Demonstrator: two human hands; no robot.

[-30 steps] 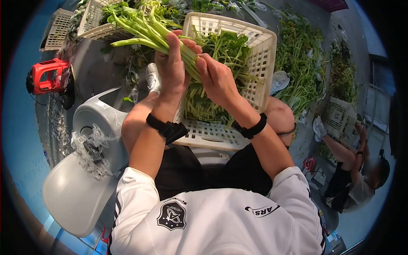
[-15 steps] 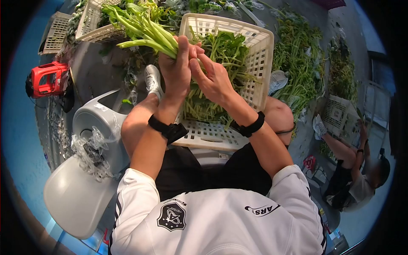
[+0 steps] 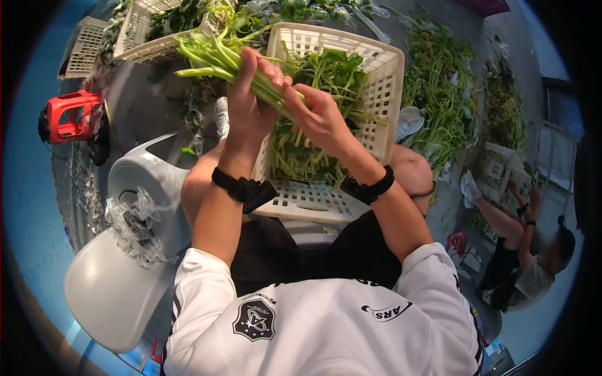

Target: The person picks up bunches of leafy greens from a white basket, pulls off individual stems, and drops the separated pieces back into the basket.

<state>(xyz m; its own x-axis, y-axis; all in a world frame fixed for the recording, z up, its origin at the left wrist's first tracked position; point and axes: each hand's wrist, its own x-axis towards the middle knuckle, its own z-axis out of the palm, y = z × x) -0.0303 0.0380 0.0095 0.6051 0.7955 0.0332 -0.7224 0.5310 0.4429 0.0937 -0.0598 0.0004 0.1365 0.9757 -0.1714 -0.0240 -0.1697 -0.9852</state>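
My left hand point(image 3: 252, 100) is wrapped round a bunch of long-stemmed leafy greens point(image 3: 213, 57), held at a slant above the crate's left side. The pale stems cross the palm and come out on the right. At that end my right hand point(image 3: 318, 116) is closed, with thumb and fingers pinching the stems beside my left fingertips. Below both hands stands a white plastic crate point(image 3: 390, 100) between my knees. More greens point(image 3: 335, 70) lie heaped inside it, partly hidden by my hands.
A second crate point(image 3: 128, 45) with greens stands at the upper left. Left of me are a grey plastic chair point(image 3: 116, 288) with clear plastic wrap point(image 3: 141, 229) on it and a red device point(image 3: 72, 116). Loose greens point(image 3: 439, 88) cover the floor at right; another person point(image 3: 530, 263) sits beyond.
My left hand has turned and shifted slightly left, bringing the bunch lower and flatter. My right hand now pinches the stems, which show between both hands.
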